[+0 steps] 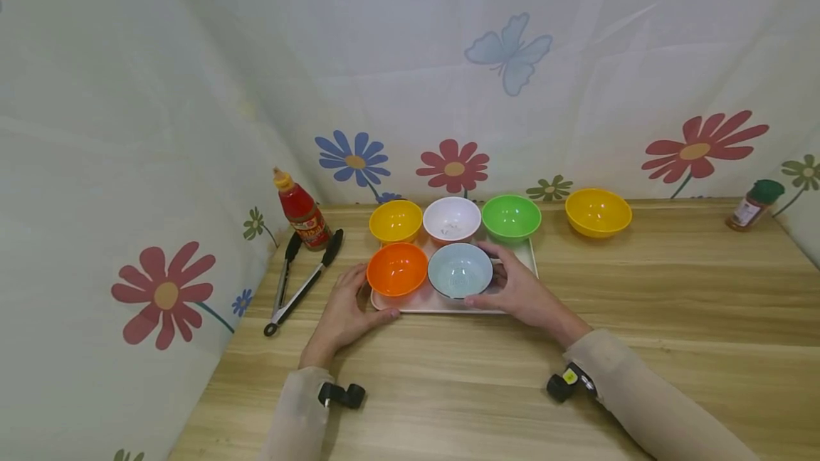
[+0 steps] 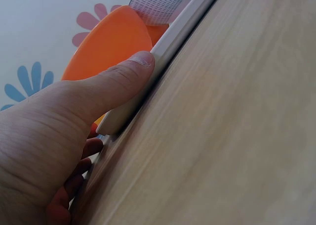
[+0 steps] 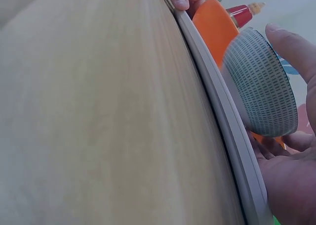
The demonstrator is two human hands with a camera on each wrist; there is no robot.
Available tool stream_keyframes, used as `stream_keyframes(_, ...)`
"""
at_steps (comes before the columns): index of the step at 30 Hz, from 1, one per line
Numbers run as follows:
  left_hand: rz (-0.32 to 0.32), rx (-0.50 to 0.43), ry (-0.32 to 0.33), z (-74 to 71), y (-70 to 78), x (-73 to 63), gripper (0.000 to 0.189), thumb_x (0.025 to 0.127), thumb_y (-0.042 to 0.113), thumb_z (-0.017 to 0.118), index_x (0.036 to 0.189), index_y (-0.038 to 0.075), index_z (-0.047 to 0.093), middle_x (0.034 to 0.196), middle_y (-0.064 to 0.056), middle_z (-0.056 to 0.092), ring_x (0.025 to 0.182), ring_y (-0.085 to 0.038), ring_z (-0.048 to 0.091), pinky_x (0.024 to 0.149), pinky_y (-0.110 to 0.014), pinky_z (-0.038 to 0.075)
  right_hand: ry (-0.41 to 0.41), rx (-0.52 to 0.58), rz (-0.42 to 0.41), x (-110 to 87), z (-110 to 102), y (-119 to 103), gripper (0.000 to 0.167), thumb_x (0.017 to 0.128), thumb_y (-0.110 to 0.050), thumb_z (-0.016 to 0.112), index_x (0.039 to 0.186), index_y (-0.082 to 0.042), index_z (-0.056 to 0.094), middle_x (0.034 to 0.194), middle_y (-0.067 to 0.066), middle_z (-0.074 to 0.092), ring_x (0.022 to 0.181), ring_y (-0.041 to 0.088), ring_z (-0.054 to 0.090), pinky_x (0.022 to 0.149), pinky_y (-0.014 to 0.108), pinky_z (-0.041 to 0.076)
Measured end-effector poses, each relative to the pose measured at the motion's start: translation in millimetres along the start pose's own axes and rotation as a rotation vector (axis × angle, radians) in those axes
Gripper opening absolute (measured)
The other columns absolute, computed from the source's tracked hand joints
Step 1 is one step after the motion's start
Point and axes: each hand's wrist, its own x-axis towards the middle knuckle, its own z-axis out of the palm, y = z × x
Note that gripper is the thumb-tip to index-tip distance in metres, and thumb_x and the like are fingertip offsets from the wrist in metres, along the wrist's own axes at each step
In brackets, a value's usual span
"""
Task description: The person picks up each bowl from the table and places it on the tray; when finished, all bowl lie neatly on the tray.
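Note:
My left hand [image 1: 346, 315] holds the near left corner of the white tray [image 1: 426, 303]. Its thumb lies along the front edge in the left wrist view, with the fingers round the left side, beside the orange bowl [image 1: 397, 270]. My right hand [image 1: 522, 290] curves round a light blue bowl [image 1: 460, 271] at the tray's front, thumb by the near rim and fingers at the far right side. The right wrist view shows this bowl's dashed outer pattern [image 3: 261, 86]. Behind these two stand a yellow bowl [image 1: 396, 222], a white bowl [image 1: 452, 219] and a green bowl [image 1: 511, 218].
Black-tipped tongs [image 1: 301, 294] lie spread left of the tray, by a red sauce bottle [image 1: 304, 212]. Another yellow bowl [image 1: 598, 213] stands to the right, and a green-capped spice jar [image 1: 756, 205] near the far right corner. A flowered curtain [image 1: 397, 77] borders the wooden table [image 1: 448, 390].

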Motion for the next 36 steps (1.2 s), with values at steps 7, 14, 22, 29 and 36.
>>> stream_keyframes(7,0.002,-0.006,0.002,0.5,-1.3,-0.4,0.114,0.078,0.067,0.097,0.169,0.019,0.049,0.175,-0.010,0.045,0.166,-0.037,0.031,0.136,-0.069,0.021,0.027,0.009,-0.029,-1.1,-3.8,-2.6,0.109,0.089,-0.029,0.098,0.173,-0.015,0.031,0.172,0.014,0.040,0.152,0.045,0.050,0.127,0.062,0.043)
stream_keyframes(14,0.023,-0.010,0.012,1.0,-2.3,-0.3,0.114,0.077,0.067,0.097,0.168,0.018,0.050,0.174,-0.009,0.046,0.165,-0.037,0.033,0.135,-0.069,0.025,0.038,0.059,-0.028,-3.0,-12.0,-12.3,0.105,0.091,-0.022,0.096,0.173,-0.018,0.031,0.171,0.012,0.043,0.152,0.043,0.052,0.122,0.061,0.049)
stream_keyframes(22,0.021,-0.008,0.011,0.6,-1.8,0.1,0.114,0.077,0.068,0.097,0.168,0.019,0.050,0.173,-0.009,0.046,0.165,-0.038,0.033,0.134,-0.070,0.025,0.077,0.067,-0.101,-2.9,-31.1,-27.6,0.103,0.095,-0.019,0.092,0.175,-0.014,0.027,0.171,0.019,0.043,0.150,0.044,0.055,0.117,0.059,0.054)
stream_keyframes(29,0.017,-0.011,0.009,1.3,-1.5,0.2,0.114,0.077,0.066,0.097,0.168,0.018,0.049,0.174,-0.009,0.046,0.165,-0.038,0.032,0.135,-0.070,0.023,0.131,0.063,-0.186,-7.0,-56.6,-42.5,0.103,0.096,-0.017,0.091,0.176,-0.019,0.027,0.171,0.013,0.043,0.156,0.039,0.048,0.116,0.039,0.057)
stream_keyframes(36,0.015,-0.011,0.007,0.8,-1.0,0.2,0.113,0.078,0.065,0.097,0.168,0.019,0.049,0.174,-0.009,0.046,0.166,-0.037,0.031,0.135,-0.070,0.021,0.200,0.085,-0.302,-10.9,-81.9,-61.0,0.098,0.095,0.002,0.086,0.174,-0.017,0.031,0.168,0.009,0.044,0.155,0.033,0.047,0.113,0.025,0.056)
